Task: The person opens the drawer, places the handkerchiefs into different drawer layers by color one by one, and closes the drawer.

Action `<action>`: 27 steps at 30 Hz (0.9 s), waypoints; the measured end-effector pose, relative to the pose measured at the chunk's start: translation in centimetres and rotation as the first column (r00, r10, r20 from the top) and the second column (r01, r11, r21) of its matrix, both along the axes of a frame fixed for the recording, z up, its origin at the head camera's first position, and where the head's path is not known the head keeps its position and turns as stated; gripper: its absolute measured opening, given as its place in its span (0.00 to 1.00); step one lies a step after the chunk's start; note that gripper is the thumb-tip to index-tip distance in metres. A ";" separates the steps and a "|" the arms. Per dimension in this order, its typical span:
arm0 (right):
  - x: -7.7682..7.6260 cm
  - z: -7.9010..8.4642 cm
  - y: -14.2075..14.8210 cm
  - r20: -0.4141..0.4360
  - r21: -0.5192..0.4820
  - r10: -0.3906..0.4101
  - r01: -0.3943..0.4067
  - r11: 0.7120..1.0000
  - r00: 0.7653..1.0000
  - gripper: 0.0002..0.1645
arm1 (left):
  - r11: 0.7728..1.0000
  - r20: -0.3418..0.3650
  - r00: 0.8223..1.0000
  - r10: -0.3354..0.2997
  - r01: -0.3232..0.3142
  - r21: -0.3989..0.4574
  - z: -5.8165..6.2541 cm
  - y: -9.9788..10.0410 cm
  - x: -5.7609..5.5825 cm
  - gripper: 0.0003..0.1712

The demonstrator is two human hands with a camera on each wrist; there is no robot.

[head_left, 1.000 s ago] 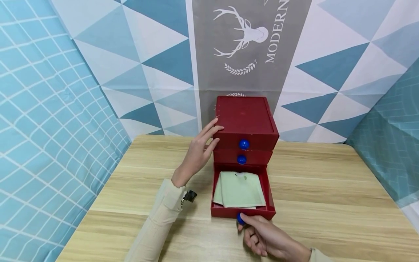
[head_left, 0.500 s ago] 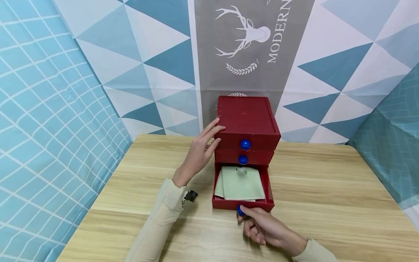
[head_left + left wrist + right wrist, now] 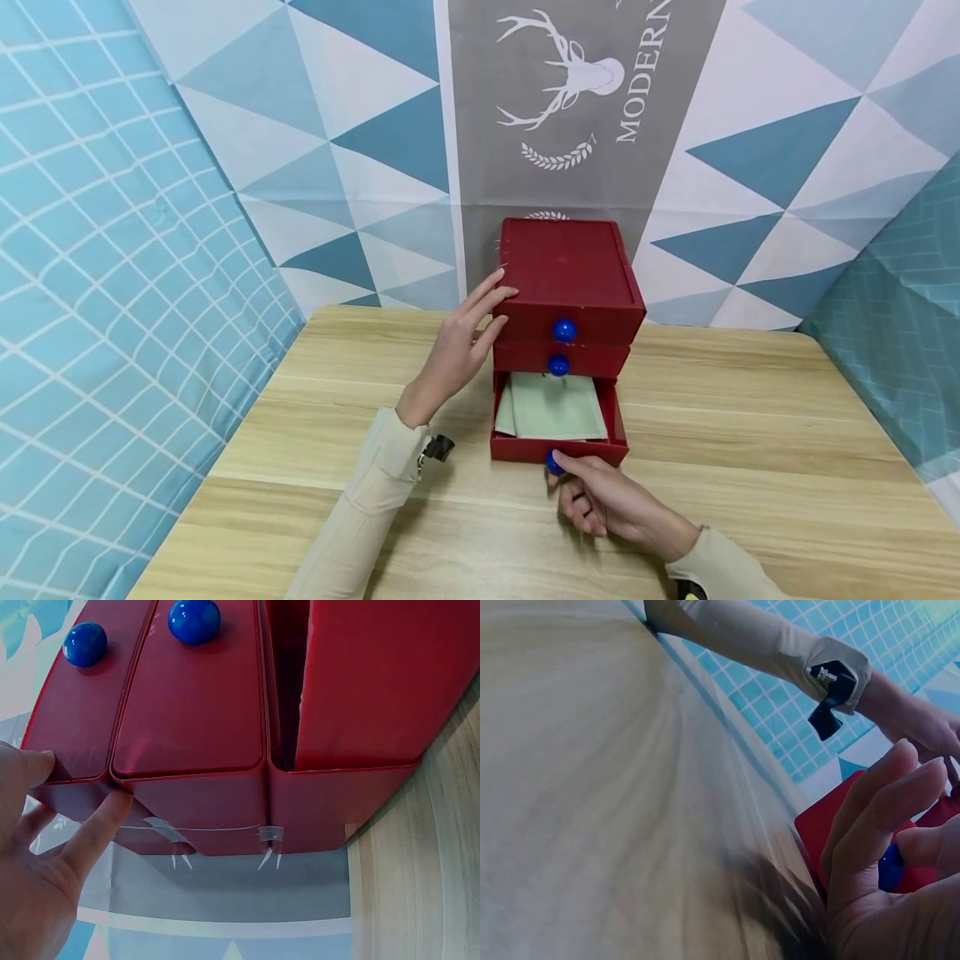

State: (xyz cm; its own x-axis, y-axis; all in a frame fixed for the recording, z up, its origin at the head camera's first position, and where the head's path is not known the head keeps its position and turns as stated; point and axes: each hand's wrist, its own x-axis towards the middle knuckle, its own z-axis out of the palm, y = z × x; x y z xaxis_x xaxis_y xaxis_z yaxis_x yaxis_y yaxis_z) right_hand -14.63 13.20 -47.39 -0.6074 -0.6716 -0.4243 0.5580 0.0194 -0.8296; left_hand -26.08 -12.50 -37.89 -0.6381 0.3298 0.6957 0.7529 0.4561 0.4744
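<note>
A dark red three-drawer box (image 3: 566, 262) stands toward the back of the table, its two upper drawers closed, each with a blue knob. Its bottom drawer (image 3: 517, 451) is pulled part way out, and a folded pale green cloth (image 3: 558, 408) lies inside, its back part hidden under the upper drawers. My right hand (image 3: 618, 504) pinches the bottom drawer's blue knob (image 3: 555, 462) between thumb and index finger, the other fingers curled below. My left hand (image 3: 457, 346) rests with spread, fairly straight fingers on the box's left side and upper edge; the left wrist view shows its fingertips against the red side wall (image 3: 202, 806).
The wood-grain table (image 3: 750, 467) extends on both sides of the box. Behind it hangs a patterned cloth backdrop (image 3: 375, 167) with a deer print, and a blue checked cloth (image 3: 112, 292) closes off the left side.
The bottom drawer has slid inward, away from me, with my right hand moving along on its knob. More of the cloth is now covered. My left hand has stayed on the box.
</note>
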 end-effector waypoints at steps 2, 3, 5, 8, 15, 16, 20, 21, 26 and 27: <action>-0.3 0.0 0.0 -0.007 0.007 -0.003 0.003 1.000 1.000 0.30 | 1.000 0.004 1.000 0.001 -0.001 0.002 0.0 0.0 0.0 0.25; -0.5 0.0 -0.1 -0.008 0.006 -0.004 0.004 1.000 1.000 0.30 | 1.000 0.006 1.000 0.000 0.000 0.003 0.0 0.0 0.0 0.25; -0.7 0.0 -0.1 -0.017 0.007 -0.005 0.005 1.000 1.000 0.31 | 1.000 0.009 1.000 -0.001 0.001 0.004 0.0 0.0 0.0 0.25; -1.2 0.0 -0.2 -0.025 0.002 -0.005 0.005 1.000 1.000 0.30 | 1.000 0.004 1.000 -0.002 0.002 0.007 0.1 0.0 0.0 0.25; -2.2 0.1 -0.2 -0.035 0.001 -0.040 0.040 0.999 0.999 0.29 | 1.000 -0.016 1.000 -0.006 0.006 0.004 0.1 0.0 0.0 0.24; -2.3 0.2 -0.2 -0.036 0.005 -0.046 0.046 0.999 0.998 0.29 | 1.000 -0.016 1.000 -0.005 0.005 0.003 0.2 0.0 0.0 0.24; -3.0 0.1 -0.3 -0.047 0.019 -0.063 0.064 0.998 0.997 0.29 | 1.000 -0.016 1.000 -0.006 0.006 0.004 0.2 0.0 0.0 0.24; -3.2 0.0 -0.3 -0.052 0.022 -0.065 0.066 0.998 0.997 0.29 | 1.000 -0.017 1.000 -0.007 0.007 0.004 0.2 0.0 0.0 0.24; -4.4 -0.2 -0.3 -0.081 0.031 -0.067 0.070 0.997 0.994 0.29 | 1.000 -0.009 1.000 -0.007 0.007 0.005 0.0 -0.1 -0.1 0.24; -4.6 -0.2 -0.4 -0.086 0.033 -0.067 0.070 0.997 0.994 0.29 | 1.000 -0.005 1.000 -0.006 0.006 0.006 0.0 -0.1 -0.1 0.24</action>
State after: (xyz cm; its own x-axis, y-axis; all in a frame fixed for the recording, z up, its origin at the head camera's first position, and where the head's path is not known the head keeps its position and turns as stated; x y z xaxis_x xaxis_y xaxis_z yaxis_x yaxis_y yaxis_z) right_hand -19.20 12.84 -47.64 -0.6862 -0.6127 -0.3921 0.4867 0.0139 -0.8735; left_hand -26.15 -12.59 -37.87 -0.6322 0.3294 0.7013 0.7584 0.4483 0.4731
